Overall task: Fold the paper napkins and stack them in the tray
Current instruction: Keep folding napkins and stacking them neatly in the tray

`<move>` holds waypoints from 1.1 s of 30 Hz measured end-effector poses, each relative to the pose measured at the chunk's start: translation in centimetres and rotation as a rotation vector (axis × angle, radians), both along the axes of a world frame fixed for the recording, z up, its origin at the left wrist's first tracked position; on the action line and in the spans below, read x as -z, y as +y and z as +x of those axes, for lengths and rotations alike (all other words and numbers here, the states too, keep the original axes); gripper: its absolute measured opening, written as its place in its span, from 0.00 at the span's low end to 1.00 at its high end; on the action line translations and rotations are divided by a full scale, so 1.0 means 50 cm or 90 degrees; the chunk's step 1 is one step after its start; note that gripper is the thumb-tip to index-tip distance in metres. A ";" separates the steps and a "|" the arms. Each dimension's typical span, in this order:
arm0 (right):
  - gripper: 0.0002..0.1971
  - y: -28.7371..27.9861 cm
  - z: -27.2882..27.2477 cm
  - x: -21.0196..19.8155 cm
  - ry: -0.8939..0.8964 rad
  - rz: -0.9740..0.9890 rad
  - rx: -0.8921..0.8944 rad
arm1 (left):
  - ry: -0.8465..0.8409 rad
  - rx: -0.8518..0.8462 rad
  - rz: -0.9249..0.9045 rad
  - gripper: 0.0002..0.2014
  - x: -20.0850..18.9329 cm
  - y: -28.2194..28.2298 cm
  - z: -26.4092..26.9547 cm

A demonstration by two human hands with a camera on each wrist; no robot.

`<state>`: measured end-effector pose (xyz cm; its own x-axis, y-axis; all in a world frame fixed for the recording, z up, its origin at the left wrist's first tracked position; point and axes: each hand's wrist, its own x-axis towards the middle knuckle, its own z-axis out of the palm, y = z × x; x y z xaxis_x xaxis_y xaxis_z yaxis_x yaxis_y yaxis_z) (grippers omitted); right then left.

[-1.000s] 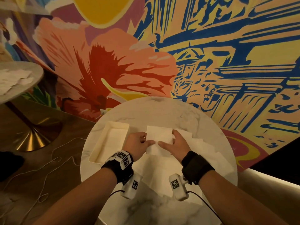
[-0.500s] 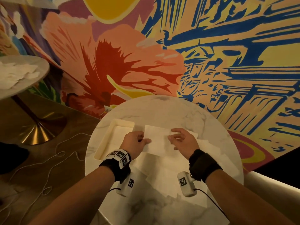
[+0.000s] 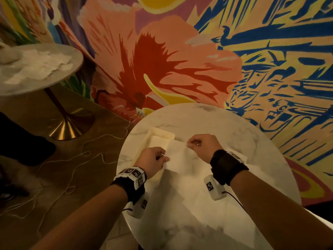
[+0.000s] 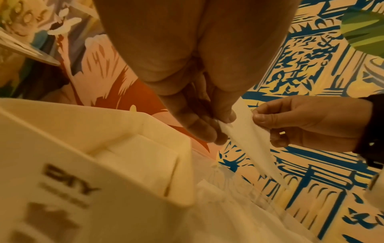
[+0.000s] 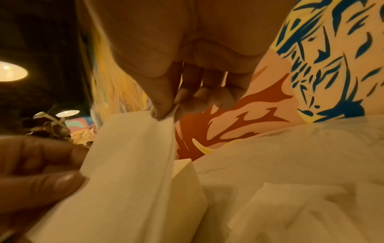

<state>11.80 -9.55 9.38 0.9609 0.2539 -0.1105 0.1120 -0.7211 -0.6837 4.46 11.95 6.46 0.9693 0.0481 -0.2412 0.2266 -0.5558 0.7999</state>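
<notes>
A white paper napkin point(image 3: 177, 156) hangs pinched above the cream rectangular tray point(image 3: 163, 134), loose napkins point(image 3: 189, 201) beside.

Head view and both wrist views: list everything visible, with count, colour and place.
napkin: one, white, held up beside the tray
loose napkins: several, white, spread on the round table
tray: one, cream, left part of the table
round table: one, white marble, centre
second table: one, pale, upper left, napkins on it
cord: white, on the floor
mural: colourful, behind
left hand: pinches the napkin
right hand: pinches the napkin
</notes>
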 end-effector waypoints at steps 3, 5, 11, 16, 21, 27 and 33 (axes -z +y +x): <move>0.02 0.036 0.031 0.004 -0.012 -0.009 0.032 | 0.010 -0.038 -0.005 0.05 0.012 0.054 0.000; 0.02 0.060 0.054 0.009 -0.006 -0.023 0.042 | 0.015 -0.067 0.009 0.10 0.024 0.091 0.001; 0.06 0.138 0.107 0.033 0.018 -0.053 0.031 | -0.013 -0.130 0.087 0.02 0.034 0.154 0.007; 0.06 0.201 0.141 0.063 0.046 -0.079 0.037 | 0.051 -0.129 0.083 0.12 0.061 0.176 0.009; 0.03 0.235 0.157 0.092 0.077 -0.139 0.026 | 0.063 -0.130 0.052 0.11 0.077 0.188 0.005; 0.04 0.242 0.158 0.109 0.091 -0.203 0.023 | 0.059 -0.127 0.034 0.11 0.080 0.194 0.008; 0.08 0.242 0.152 0.104 0.062 -0.313 -0.023 | 0.055 -0.118 0.041 0.12 0.083 0.196 0.010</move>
